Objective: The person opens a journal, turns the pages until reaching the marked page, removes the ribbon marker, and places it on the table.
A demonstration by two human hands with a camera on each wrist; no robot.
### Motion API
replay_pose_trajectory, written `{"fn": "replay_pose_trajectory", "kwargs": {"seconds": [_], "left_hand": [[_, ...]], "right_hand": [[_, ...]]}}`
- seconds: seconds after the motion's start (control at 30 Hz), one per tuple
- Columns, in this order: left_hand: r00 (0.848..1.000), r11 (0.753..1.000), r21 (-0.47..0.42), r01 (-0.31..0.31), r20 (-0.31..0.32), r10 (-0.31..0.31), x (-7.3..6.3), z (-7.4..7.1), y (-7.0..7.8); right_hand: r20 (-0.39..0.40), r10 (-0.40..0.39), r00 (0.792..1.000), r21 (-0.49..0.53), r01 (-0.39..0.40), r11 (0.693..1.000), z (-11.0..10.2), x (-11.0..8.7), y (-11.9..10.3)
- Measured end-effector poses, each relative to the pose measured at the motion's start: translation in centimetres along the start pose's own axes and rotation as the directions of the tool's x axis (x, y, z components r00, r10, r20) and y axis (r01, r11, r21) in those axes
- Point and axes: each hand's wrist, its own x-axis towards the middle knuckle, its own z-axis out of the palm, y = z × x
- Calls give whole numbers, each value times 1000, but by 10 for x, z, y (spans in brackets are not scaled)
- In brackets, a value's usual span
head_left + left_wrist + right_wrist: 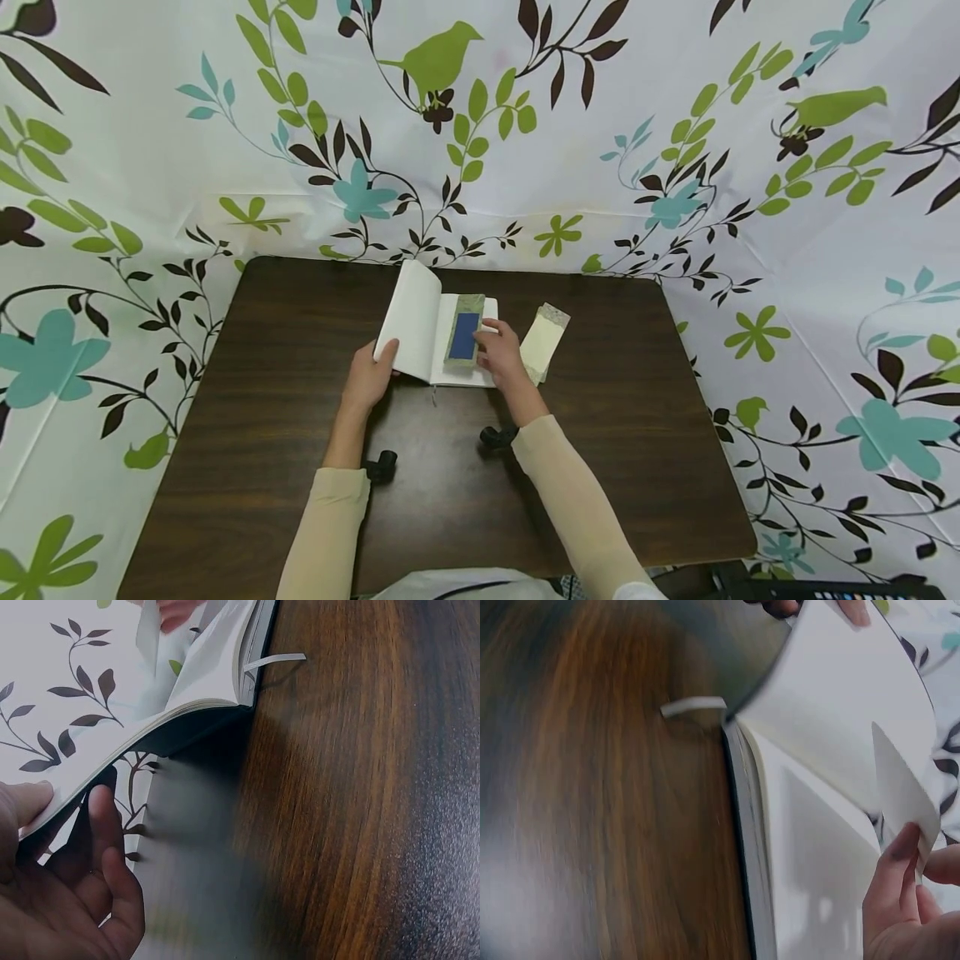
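Note:
An open notebook (411, 329) with blank white pages and a dark cover lies toward the back of the table. My left hand (366, 377) grips its left side, thumb on the page and fingers beneath the cover, holding that half tilted up. Over the right page, my right hand (504, 354) pinches a flat oblong card (465, 332) with a blue middle and a pale greenish border. In the right wrist view the card (901, 780) stands tilted between thumb and fingers, its pale side showing. A white ribbon marker (277, 660) sticks out at the notebook's spine.
Several cream oblong cards (543, 343) lie overlapped on the dark wooden table (622, 467), just right of the notebook. A patterned curtain (480, 225) hangs behind the table. Small black devices (381, 467) sit at both wrists.

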Motion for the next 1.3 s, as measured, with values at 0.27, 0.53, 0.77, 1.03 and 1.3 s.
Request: {"fn": "replay_pose_trajectory", "kwargs": {"seconds": [0.27, 0.53, 0.77, 1.03, 1.3], "left_hand": [[1000, 1000, -11, 9, -1, -9, 1, -1, -1], [999, 999, -36, 32, 0, -32, -1, -1, 0], [999, 999, -22, 35, 1, -35, -1, -1, 2], [1000, 1000, -7, 25, 13, -25, 0, -1, 1], [1000, 1000, -13, 18, 3, -18, 0, 1, 1]], "right_hand": [[-46, 10, 999, 8, -10, 1000, -50, 3, -6], [-136, 18, 991, 7, -17, 1000, -103, 2, -10], [-201, 44, 979, 16, -42, 999, -130, 1, -5], [-303, -107, 947, -214, 42, 976, -136, -1, -3], [-253, -208, 945, -305, 126, 944, -123, -1, -3]]}}
